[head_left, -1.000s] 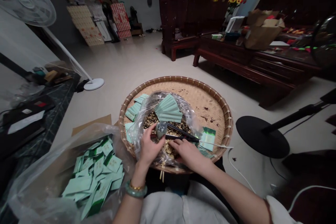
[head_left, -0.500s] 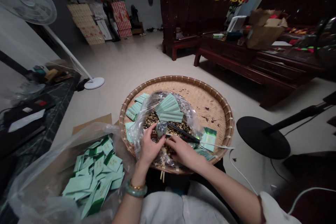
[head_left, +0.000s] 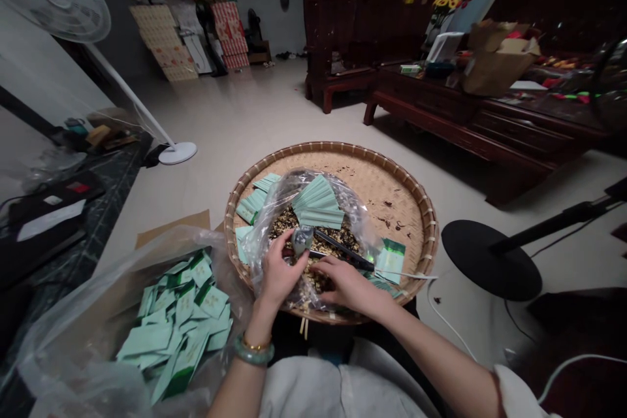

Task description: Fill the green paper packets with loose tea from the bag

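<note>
My left hand [head_left: 280, 272] pinches a small pale green packet [head_left: 302, 240] upright, its dark greyish mouth facing up. Just right of it, my right hand [head_left: 345, 282] is over the loose dried mix [head_left: 284, 221] of dark and pale yellow bits, thumb and fingers apart; its palm side is hidden. The mix lies in a clear plastic bag [head_left: 360, 209] spread on a round woven bamboo tray [head_left: 392, 173]. A fan of flat green packets [head_left: 316, 199] rests on the mix. Beside my right hand is a black two-armed tool [head_left: 345, 249] with a white cord.
More green packets [head_left: 392, 258] lie at the tray's edges. At lower left, a large plastic bag [head_left: 63, 339] holds many green packets [head_left: 186, 313]. A white fan [head_left: 179, 152] stands left; a black stand base [head_left: 482, 258] is right. A dark wooden table [head_left: 470, 111] stands behind.
My right hand has moved slightly down and away from the packet, and its thumb and fingers have spread. My left hand keeps the packet in nearly the same place.
</note>
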`<action>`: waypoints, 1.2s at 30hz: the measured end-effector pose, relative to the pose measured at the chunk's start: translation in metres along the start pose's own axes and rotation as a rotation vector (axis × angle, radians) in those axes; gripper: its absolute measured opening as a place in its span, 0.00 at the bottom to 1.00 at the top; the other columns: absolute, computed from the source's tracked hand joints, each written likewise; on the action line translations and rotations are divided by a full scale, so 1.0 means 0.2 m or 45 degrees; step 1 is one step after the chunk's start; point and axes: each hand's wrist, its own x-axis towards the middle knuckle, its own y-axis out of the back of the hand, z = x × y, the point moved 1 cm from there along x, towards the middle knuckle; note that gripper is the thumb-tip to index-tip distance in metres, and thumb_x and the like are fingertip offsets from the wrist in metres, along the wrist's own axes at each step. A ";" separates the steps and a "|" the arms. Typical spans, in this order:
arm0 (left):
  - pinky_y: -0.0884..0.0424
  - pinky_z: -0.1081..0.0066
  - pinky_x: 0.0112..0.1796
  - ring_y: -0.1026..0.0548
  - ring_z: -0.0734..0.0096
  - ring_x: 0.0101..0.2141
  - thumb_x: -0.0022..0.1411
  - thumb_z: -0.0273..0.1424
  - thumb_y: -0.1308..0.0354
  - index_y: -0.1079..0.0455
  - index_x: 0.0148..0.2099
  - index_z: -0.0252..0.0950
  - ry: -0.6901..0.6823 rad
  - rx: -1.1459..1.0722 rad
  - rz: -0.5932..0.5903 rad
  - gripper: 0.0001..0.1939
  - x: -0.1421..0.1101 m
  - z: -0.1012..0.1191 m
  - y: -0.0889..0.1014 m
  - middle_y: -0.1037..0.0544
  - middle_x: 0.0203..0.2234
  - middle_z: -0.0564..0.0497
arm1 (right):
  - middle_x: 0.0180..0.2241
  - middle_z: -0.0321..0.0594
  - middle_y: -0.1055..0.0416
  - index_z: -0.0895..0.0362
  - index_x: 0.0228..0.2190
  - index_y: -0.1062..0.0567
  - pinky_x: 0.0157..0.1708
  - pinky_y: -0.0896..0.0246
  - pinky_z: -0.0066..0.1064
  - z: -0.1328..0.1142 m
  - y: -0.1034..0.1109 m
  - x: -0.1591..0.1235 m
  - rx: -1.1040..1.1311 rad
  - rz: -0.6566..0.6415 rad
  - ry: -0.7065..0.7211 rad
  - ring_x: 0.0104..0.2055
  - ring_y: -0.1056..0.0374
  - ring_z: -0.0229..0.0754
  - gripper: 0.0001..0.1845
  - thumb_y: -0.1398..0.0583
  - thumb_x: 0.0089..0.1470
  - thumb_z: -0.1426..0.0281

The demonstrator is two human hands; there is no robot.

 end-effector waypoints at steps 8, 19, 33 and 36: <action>0.25 0.63 0.41 0.24 0.61 0.42 0.51 0.30 0.39 0.34 0.53 0.35 0.020 0.016 -0.014 0.25 0.00 0.01 0.00 0.26 0.46 0.42 | 0.41 0.44 0.33 0.57 0.37 0.26 0.42 0.39 0.31 -0.03 -0.06 0.02 -0.131 0.036 -0.026 0.41 0.32 0.44 0.13 0.39 0.47 0.78; 0.26 0.61 0.43 0.25 0.60 0.43 0.52 0.30 0.39 0.35 0.53 0.36 -0.008 0.071 -0.043 0.25 0.01 0.00 0.00 0.26 0.46 0.43 | 0.30 0.37 0.23 0.57 0.30 0.21 0.34 0.39 0.27 0.09 0.12 0.07 0.341 0.326 -0.090 0.32 0.31 0.39 0.10 0.39 0.42 0.77; 0.29 0.58 0.44 0.28 0.59 0.45 0.48 0.21 0.40 0.33 0.51 0.40 -0.202 0.175 -0.135 0.26 0.01 0.10 -0.01 0.26 0.44 0.47 | 0.32 0.36 0.25 0.56 0.31 0.22 0.37 0.38 0.29 -0.19 0.49 0.11 0.099 0.379 0.181 0.35 0.31 0.38 0.07 0.38 0.47 0.76; 0.29 0.59 0.44 0.28 0.60 0.45 0.48 0.21 0.41 0.33 0.51 0.40 -0.193 0.181 -0.131 0.26 0.01 0.09 -0.01 0.26 0.43 0.47 | 0.33 0.38 0.26 0.57 0.32 0.22 0.37 0.39 0.29 -0.22 0.47 0.14 -0.056 0.327 0.202 0.35 0.31 0.39 0.09 0.38 0.47 0.78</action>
